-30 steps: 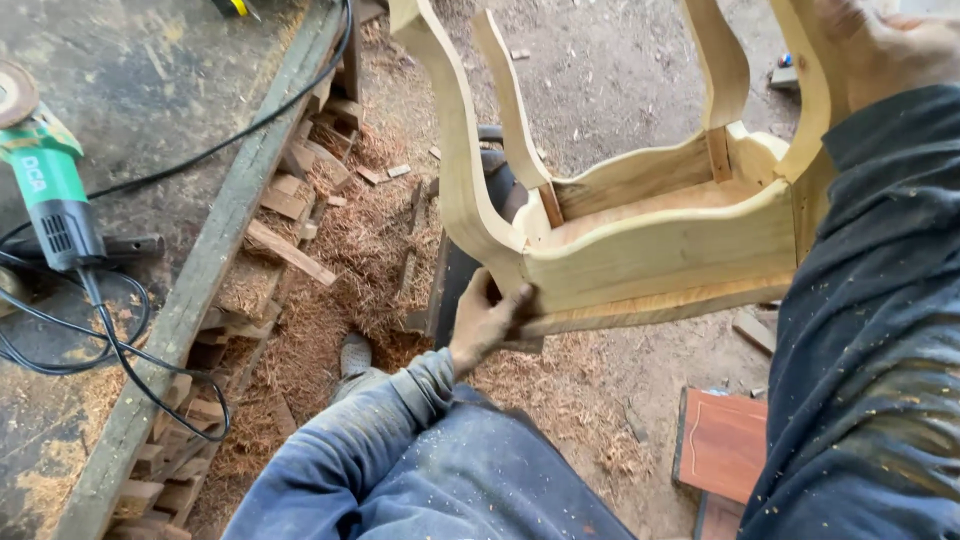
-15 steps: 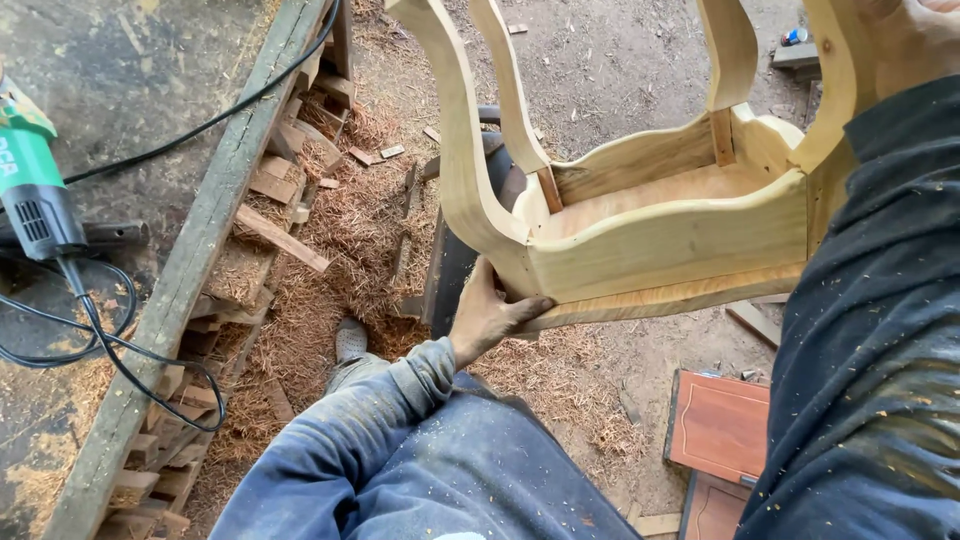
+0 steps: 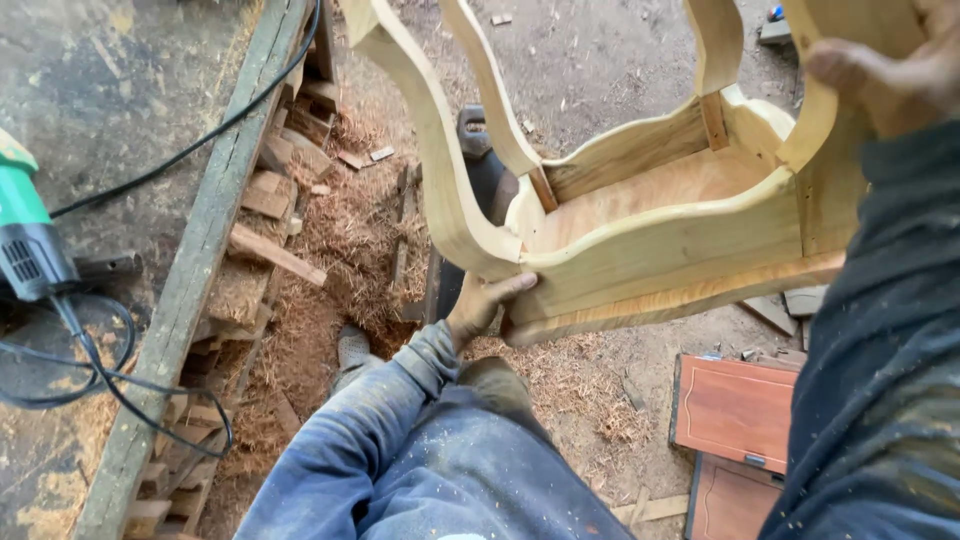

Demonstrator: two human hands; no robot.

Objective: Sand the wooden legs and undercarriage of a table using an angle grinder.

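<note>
Between the two hands hangs an upturned, unfinished wooden stool [image 3: 640,220], legs up, held above the person's lap. Its frame looks assembled but bare of finish. Left hand [image 3: 480,305] clasps the near lower corner; right hand [image 3: 890,70] clamps a far leg. Left of that grip, an angle grinder [image 3: 30,245] lies on the counter [image 3: 130,90].

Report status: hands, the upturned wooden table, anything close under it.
Left hand grips the table at its lower corner; right hand holds a leg. Table inverted, held up. Wood shavings on the ground underneath.
</note>
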